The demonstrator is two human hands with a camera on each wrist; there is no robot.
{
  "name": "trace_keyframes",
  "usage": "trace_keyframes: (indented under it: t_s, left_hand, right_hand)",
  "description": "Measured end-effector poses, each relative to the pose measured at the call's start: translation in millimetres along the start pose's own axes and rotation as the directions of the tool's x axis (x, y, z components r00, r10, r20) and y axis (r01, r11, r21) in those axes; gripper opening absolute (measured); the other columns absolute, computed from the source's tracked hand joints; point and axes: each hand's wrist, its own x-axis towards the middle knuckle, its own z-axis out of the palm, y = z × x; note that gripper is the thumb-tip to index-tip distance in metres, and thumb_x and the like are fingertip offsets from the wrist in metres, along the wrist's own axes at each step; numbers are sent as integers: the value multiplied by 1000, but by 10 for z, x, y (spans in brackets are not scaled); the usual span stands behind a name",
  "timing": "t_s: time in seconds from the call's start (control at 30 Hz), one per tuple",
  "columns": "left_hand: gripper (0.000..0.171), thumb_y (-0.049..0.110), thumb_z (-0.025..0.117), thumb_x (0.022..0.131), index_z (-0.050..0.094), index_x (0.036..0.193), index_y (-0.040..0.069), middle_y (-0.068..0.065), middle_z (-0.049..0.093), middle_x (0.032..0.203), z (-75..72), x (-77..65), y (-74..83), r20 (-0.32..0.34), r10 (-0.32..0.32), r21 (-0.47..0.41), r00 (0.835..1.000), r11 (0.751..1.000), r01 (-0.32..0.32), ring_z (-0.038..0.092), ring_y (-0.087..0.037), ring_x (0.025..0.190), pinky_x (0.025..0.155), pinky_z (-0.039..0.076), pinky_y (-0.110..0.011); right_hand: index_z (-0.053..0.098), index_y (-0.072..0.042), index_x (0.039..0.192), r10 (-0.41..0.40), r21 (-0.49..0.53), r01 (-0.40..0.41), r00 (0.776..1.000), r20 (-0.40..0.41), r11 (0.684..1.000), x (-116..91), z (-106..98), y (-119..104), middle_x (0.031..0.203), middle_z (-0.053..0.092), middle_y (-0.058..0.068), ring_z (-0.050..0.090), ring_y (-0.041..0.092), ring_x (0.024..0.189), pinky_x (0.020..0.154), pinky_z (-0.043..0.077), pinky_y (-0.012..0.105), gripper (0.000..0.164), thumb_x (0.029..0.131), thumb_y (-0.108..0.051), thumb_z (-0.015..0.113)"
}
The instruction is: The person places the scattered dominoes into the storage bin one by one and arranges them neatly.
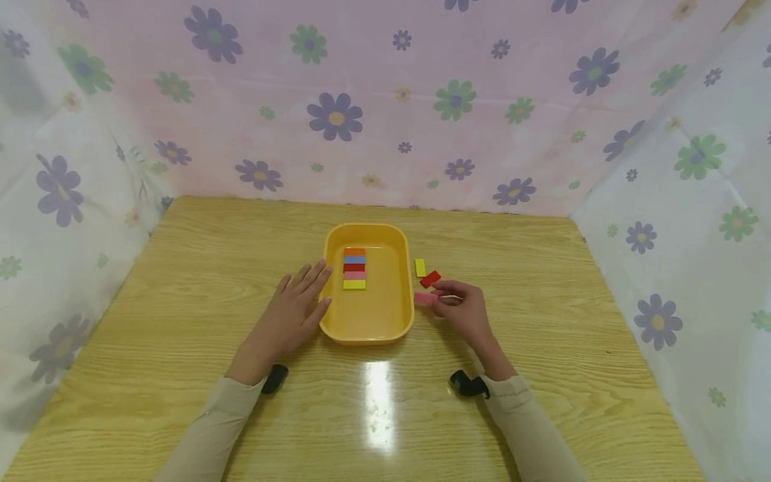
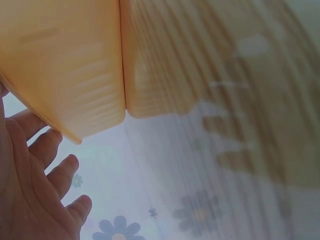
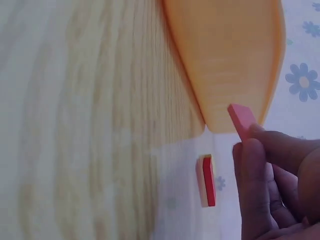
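Observation:
A yellow plastic tray (image 1: 385, 321) stands on the table, with a row of coloured blocks lying side by side in it: orange (image 1: 354, 252), blue (image 1: 354, 260), red (image 1: 354, 268), pink (image 1: 354, 276) and yellow (image 1: 354, 285). My left hand (image 1: 292, 311) rests against the tray's left rim, fingers extended; the left wrist view shows them along the tray's outer wall (image 2: 65, 65). Between thumb and fingers my right hand (image 1: 466, 311) pinches a pink block (image 3: 242, 119), just outside the tray's right wall. Beyond that hand, a red block (image 1: 430, 279) and a yellow block (image 1: 419, 268) lie on the table.
The wooden table (image 1: 241, 234) is bordered by flowered cloth (image 1: 373, 147) at the back and on both sides. Dark wrist devices (image 1: 467, 384) hang beneath both sleeves. Light glares off the tabletop in front of the tray.

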Motion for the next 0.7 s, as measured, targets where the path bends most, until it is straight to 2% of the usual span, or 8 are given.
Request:
trace_keyframes:
  t_s: [0.2,0.4,0.53,0.7]
  left_hand:
    - [60,35,44,109,27,162,11,-9,22,169,-7,-1,6,0,2,-4,1000,1000,-2,19,-38,155,123,10,-65]
    - [61,35,44,109,27,162,11,-9,21,169,-5,5,2,-4,2,5,1000,1000,-2,19,-38,155,123,10,-65]
    - [61,36,44,109,27,162,11,-9,21,169,0,8,-1,-6,5,4,1000,1000,-5,19,-38,155,123,10,-65]
    - [61,36,44,109,26,163,12,-8,20,170,9,-1,0,6,1,-5,1000,1000,-1,17,-37,156,123,9,-65]
  right_hand:
    - [72,2,118,29,122,-18,996,-87,992,-35,63,24,112,72,22,73,14,87,68,62,29,31,88,-1,78]
    - [72,3,120,-28,164,58,983,-181,985,-101,145,-14,112,73,21,72,10,82,67,62,26,32,89,-2,77]
    - [69,6,122,-56,222,99,980,-193,970,-138,185,-83,110,73,20,74,12,82,66,62,28,37,87,-2,79]
    - [67,8,122,-75,281,120,984,-164,952,-182,227,-173,107,76,12,76,14,85,64,62,31,42,86,-6,82]
